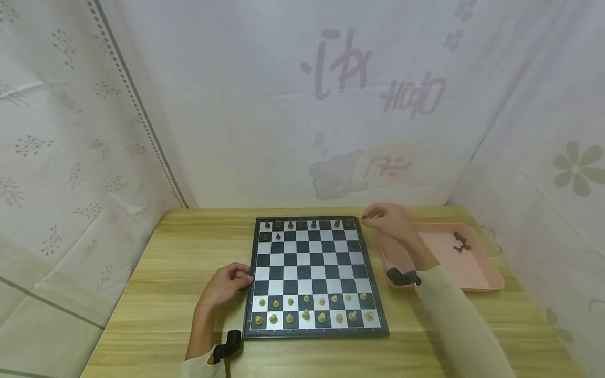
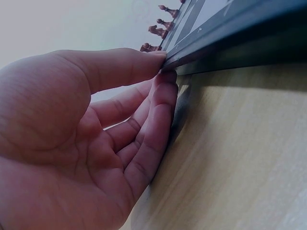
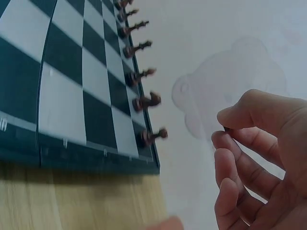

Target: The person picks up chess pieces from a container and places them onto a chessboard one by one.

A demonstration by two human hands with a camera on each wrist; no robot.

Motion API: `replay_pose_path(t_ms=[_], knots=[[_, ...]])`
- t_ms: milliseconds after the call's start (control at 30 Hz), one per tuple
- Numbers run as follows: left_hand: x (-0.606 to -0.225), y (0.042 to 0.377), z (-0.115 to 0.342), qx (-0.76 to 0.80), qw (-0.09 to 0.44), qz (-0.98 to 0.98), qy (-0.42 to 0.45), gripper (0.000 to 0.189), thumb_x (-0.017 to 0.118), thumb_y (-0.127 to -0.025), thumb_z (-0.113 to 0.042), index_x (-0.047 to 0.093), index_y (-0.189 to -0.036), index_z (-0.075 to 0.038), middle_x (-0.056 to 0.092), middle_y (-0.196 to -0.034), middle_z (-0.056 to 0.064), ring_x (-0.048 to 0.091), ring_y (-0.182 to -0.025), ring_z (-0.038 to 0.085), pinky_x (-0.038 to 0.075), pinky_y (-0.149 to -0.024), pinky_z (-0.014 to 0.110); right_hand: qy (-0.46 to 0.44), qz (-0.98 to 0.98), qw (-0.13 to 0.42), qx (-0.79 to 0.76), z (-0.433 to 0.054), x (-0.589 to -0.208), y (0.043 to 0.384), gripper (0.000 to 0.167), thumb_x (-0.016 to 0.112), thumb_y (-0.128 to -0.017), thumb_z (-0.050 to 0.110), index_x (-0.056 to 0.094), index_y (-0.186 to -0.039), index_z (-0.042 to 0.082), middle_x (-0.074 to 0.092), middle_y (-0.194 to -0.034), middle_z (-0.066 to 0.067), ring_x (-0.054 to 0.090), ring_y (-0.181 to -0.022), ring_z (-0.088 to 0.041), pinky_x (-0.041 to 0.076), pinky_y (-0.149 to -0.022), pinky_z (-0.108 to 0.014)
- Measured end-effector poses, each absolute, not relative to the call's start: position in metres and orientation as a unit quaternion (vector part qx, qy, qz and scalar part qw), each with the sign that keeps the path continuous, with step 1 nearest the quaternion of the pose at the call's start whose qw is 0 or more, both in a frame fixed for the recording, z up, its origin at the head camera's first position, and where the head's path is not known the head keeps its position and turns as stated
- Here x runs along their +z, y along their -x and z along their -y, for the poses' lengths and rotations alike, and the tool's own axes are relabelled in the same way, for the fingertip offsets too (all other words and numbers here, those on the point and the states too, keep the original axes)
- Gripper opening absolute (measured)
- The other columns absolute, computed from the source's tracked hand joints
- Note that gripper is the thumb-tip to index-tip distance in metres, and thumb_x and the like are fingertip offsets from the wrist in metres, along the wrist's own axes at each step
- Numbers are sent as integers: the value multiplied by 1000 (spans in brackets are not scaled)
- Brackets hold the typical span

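A black-and-white chessboard (image 1: 316, 333) lies on the wooden table. My left hand (image 1: 226, 286) pinches its left edge, thumb on top and fingers against the side in the left wrist view. Beyond the board's far right corner, my right hand (image 1: 389, 223) holds a small dark brown chess piece (image 1: 364, 217) between thumb and fingertips; most of it is hidden. Brown pieces fill the far row, seen side-on in the right wrist view, where a knight (image 3: 147, 101) stands out. Two more, including a brown pawn (image 1: 278, 236), stand in the second row's left end. Cream pieces (image 1: 306, 314) occupy the two near rows.
A pink tray (image 1: 439, 247) stands right of the board, under my right forearm. Several brown chess pieces (image 1: 460, 242) lie loose towards its right side. Patterned white cloth (image 1: 264, 131) hangs behind the table (image 1: 189, 247) and at both sides.
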State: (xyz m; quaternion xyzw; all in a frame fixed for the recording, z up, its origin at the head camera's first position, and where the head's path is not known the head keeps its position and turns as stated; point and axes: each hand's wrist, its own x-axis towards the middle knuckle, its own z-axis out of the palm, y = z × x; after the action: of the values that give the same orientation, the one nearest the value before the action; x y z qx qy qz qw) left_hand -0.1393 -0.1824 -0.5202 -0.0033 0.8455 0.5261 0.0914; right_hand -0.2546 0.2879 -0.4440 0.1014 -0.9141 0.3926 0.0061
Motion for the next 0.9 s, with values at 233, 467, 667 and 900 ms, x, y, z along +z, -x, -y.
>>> replay_pose_path(t_ms=[233,467,667,900], knots=[[-527,142,186,528,87,-845,-7,29,80,-100,-18,72,-118,3,69,-93,9,60,-82,24,47,-71,34,-126,905,-2,407,-263,-442,261,10,84,-95,10,78,-104,8,77,-104,-8,71,-97,-29,55,-83,-42],[-508,136,176,517,102,-849,37,25,78,-99,-9,72,-120,3,69,-92,7,60,-84,23,46,-75,34,-135,910,-10,392,-237,-439,261,11,82,-96,13,81,-106,10,78,-103,-5,73,-95,-29,57,-84,-46],[-504,134,173,511,101,-852,51,24,77,-100,-7,72,-121,3,68,-92,6,60,-83,22,46,-76,35,-149,910,-17,386,-218,-442,267,13,82,-97,17,82,-109,12,77,-105,-1,72,-97,-27,56,-84,-47],[-506,136,174,520,96,-848,33,25,78,-98,-5,72,-120,5,71,-92,5,62,-83,19,48,-76,35,-170,895,-24,412,-202,-445,269,12,84,-94,13,82,-106,11,78,-99,0,71,-93,-25,57,-83,-43]])
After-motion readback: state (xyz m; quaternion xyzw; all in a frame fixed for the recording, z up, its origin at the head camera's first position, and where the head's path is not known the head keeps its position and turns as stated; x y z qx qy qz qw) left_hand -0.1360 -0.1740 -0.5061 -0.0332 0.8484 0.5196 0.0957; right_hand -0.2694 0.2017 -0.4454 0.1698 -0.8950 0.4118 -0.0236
